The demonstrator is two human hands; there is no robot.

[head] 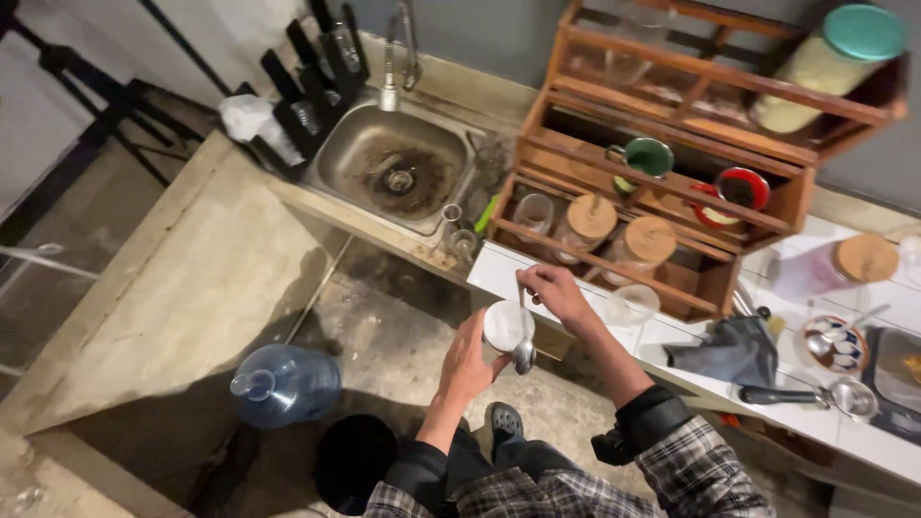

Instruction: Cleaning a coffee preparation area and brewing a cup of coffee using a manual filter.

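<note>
My left hand (468,363) grips a small white cup (507,324) from the side, holding it in the air in front of the white tiled counter (691,384). My right hand (556,293) pinches the handle of a metal spoon (524,353), whose bowl hangs down just beside the cup's right edge. Both arms wear plaid sleeves with dark cuffs. What the cup holds cannot be made out.
A wooden rack (672,163) with lidded jars and mugs stands on the counter. A steel sink (393,163) lies to the left, with a black dish rack (307,86) beside it. A blue water jug (286,384) rests on the concrete floor. A dark cloth (734,350), ladle (815,393) and patterned bowl (837,345) sit at right.
</note>
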